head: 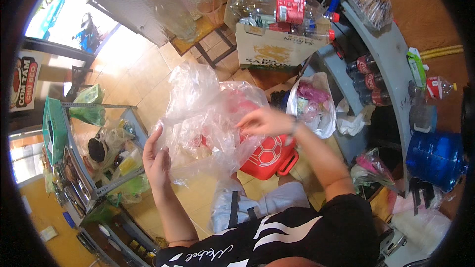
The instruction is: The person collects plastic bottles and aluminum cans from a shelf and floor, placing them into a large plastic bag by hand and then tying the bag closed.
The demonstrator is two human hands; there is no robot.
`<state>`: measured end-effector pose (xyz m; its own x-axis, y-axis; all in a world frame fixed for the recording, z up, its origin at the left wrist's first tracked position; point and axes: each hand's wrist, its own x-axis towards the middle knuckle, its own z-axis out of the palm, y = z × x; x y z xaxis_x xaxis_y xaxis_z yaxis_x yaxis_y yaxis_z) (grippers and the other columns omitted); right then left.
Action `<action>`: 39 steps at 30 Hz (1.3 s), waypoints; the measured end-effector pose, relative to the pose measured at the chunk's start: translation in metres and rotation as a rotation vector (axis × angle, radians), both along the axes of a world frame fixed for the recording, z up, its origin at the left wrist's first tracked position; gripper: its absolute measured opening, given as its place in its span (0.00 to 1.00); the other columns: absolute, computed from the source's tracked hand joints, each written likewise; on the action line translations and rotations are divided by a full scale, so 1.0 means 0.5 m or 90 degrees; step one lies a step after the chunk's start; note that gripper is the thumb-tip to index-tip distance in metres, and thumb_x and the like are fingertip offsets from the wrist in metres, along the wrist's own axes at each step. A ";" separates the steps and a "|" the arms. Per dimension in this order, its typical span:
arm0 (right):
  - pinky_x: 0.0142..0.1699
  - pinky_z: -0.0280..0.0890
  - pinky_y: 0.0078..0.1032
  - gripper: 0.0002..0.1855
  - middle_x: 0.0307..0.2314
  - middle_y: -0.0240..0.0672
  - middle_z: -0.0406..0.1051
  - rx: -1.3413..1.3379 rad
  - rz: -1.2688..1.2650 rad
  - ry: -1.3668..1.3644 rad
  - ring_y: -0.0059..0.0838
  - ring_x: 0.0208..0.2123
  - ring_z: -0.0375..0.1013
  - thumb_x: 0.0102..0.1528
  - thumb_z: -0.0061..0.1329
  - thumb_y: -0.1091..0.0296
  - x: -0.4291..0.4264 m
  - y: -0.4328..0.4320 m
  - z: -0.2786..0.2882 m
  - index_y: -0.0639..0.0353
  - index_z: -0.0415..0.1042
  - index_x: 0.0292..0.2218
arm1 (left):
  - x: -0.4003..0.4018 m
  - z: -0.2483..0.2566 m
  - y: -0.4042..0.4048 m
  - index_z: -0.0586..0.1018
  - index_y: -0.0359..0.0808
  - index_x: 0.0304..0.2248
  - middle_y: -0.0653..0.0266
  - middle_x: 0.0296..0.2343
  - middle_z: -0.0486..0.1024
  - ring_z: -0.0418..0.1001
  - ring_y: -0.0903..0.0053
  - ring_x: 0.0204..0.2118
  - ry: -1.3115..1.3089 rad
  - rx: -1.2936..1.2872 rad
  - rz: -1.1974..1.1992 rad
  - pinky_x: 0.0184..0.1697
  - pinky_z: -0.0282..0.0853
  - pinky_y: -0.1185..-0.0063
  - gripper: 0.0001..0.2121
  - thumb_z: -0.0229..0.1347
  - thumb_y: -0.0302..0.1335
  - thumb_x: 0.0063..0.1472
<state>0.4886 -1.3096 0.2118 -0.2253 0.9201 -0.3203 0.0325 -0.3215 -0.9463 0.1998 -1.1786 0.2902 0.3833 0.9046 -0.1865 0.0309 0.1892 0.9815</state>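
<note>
A large clear plastic bag (193, 92) spreads in front of me, crumpled and see-through, with pinkish-red contents showing faintly through it. My left hand (157, 159) grips its left edge between thumb and fingers. Over the bag's right side, my right hand (265, 122) has its fingers bent and slightly blurred; whether they pinch the film cannot be made out. Beneath the bag, close to my knees, is a red plastic object with a white football pattern (269, 152) and a side handle. The bag hides part of it.
At the back, a cardboard beer carton (274, 48) holds empty plastic bottles (291, 7). A white bag of waste (313, 118) stands to the right, before a grey metal shelf (393, 55) with cola bottles (371, 81). A metal rack (115, 185) with filled bags is on the left.
</note>
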 end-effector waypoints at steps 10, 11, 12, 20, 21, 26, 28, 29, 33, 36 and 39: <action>0.49 0.55 0.32 0.33 0.40 0.39 0.66 0.048 -0.254 -1.109 0.37 0.46 0.63 0.48 0.47 0.69 0.500 0.033 0.171 0.46 0.53 0.55 | -0.009 0.084 -0.025 0.79 0.36 0.31 0.57 0.28 0.72 0.71 0.64 0.29 0.699 0.411 -0.196 0.33 0.66 0.73 0.14 0.44 0.15 0.46; 0.49 0.55 0.32 0.33 0.40 0.39 0.66 0.055 -0.249 -1.109 0.37 0.46 0.63 0.48 0.47 0.69 0.505 0.025 0.181 0.46 0.53 0.55 | -0.015 0.090 -0.029 0.79 0.36 0.31 0.57 0.28 0.72 0.71 0.64 0.29 0.701 0.408 -0.190 0.33 0.66 0.73 0.14 0.44 0.15 0.46; 0.50 0.55 0.32 0.33 0.39 0.40 0.67 0.067 -0.221 -1.086 0.37 0.45 0.64 0.48 0.47 0.69 0.506 0.021 0.198 0.45 0.54 0.55 | -0.026 0.080 -0.023 0.78 0.35 0.31 0.55 0.28 0.71 0.70 0.61 0.30 0.726 0.442 -0.171 0.34 0.66 0.72 0.13 0.45 0.16 0.46; 0.43 0.62 0.25 0.20 0.39 0.44 0.70 0.365 -0.364 -0.697 0.34 0.38 0.71 0.52 0.47 0.67 0.327 -0.158 0.413 0.59 0.67 0.47 | -0.044 0.088 -0.023 0.63 0.42 0.52 0.51 0.40 0.67 0.70 0.57 0.37 0.766 0.413 -0.140 0.39 0.67 0.69 0.29 0.48 0.22 0.46; 0.43 0.62 0.24 0.20 0.38 0.44 0.70 0.302 -0.374 -0.639 0.32 0.38 0.71 0.51 0.48 0.68 0.291 -0.187 0.434 0.61 0.67 0.46 | -0.042 0.093 -0.027 0.59 0.45 0.54 0.50 0.39 0.68 0.71 0.56 0.36 0.781 0.390 -0.152 0.39 0.67 0.69 0.33 0.48 0.22 0.45; 0.43 0.64 0.27 0.20 0.36 0.47 0.72 0.211 -0.193 -0.509 0.35 0.37 0.72 0.47 0.52 0.65 0.132 -0.198 0.412 0.65 0.70 0.42 | -0.008 0.124 -0.028 0.54 0.48 0.57 0.48 0.38 0.71 0.74 0.61 0.28 0.638 0.205 -0.206 0.34 0.70 0.72 0.36 0.43 0.17 0.46; 0.43 0.65 0.28 0.21 0.33 0.48 0.72 0.172 -0.089 -0.508 0.39 0.36 0.73 0.48 0.49 0.60 0.062 -0.137 0.333 0.66 0.71 0.40 | -0.006 0.141 -0.032 0.56 0.47 0.56 0.48 0.38 0.71 0.74 0.63 0.25 0.549 0.144 -0.207 0.31 0.70 0.73 0.35 0.41 0.15 0.46; 0.44 0.64 0.28 0.20 0.36 0.48 0.71 0.188 -0.073 -0.457 0.37 0.39 0.72 0.49 0.49 0.62 0.020 -0.099 0.282 0.67 0.70 0.40 | -0.001 0.145 -0.033 0.60 0.45 0.55 0.50 0.39 0.71 0.73 0.68 0.23 0.485 0.146 -0.235 0.28 0.70 0.76 0.33 0.39 0.14 0.46; 0.45 0.64 0.31 0.26 0.36 0.49 0.70 0.259 0.001 -0.556 0.41 0.38 0.71 0.49 0.47 0.60 -0.166 0.039 0.042 0.63 0.63 0.48 | 0.029 0.185 -0.046 0.71 0.40 0.47 0.56 0.46 0.67 0.69 0.80 0.19 0.216 0.060 -0.283 0.20 0.65 0.83 0.28 0.35 0.12 0.47; 0.42 0.65 0.28 0.27 0.35 0.46 0.70 0.437 -0.037 -0.543 0.38 0.35 0.71 0.48 0.49 0.59 -0.204 0.061 0.025 0.60 0.64 0.48 | -0.005 0.202 -0.037 0.74 0.36 0.41 0.58 0.50 0.62 0.67 0.84 0.18 0.197 0.082 -0.223 0.18 0.63 0.86 0.24 0.35 0.11 0.47; 0.38 0.65 0.22 0.21 0.32 0.41 0.71 0.285 -0.116 -0.276 0.28 0.31 0.71 0.47 0.52 0.63 -0.097 0.074 0.061 0.58 0.69 0.43 | -0.056 0.205 -0.029 0.76 0.33 0.34 0.56 0.51 0.61 0.69 0.83 0.19 0.297 0.200 -0.168 0.19 0.64 0.85 0.19 0.35 0.12 0.47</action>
